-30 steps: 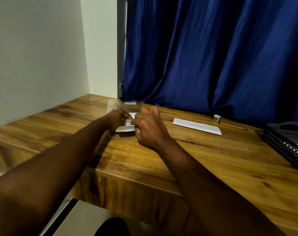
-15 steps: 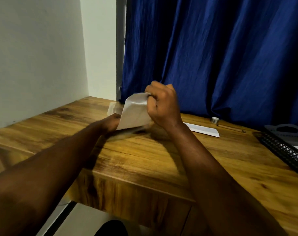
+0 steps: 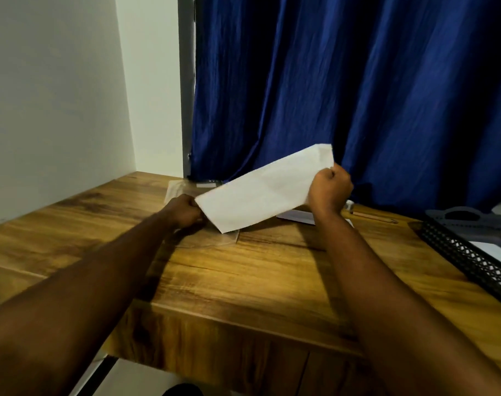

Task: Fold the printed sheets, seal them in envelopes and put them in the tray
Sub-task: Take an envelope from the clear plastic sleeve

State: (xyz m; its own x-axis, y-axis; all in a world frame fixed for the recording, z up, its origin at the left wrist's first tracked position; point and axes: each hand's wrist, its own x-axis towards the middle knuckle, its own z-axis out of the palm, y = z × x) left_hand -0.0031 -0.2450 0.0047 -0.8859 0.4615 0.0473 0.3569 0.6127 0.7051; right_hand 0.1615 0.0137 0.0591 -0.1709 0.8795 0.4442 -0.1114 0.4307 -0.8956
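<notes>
Over wooden desk [image 3: 258, 281], raised right hand [image 3: 329, 190] grips envelope [image 3: 260, 190]; left hand [image 3: 185, 211] curled beside.

White envelope [image 3: 265, 190] is showing centre over a clear plastic packet [image 3: 177, 190]; deep blue curtain [image 3: 358, 81] is hanging at twelve o'clock; black diamond-mesh tray [image 3: 472, 261] is sitting at three o'clock.

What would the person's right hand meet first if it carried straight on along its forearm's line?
Probably the dark blue fabric curtain behind the wooden desk; the right hand is raised, gripping the white paper envelope, and nothing else shows between. Depth is unclear.
</notes>
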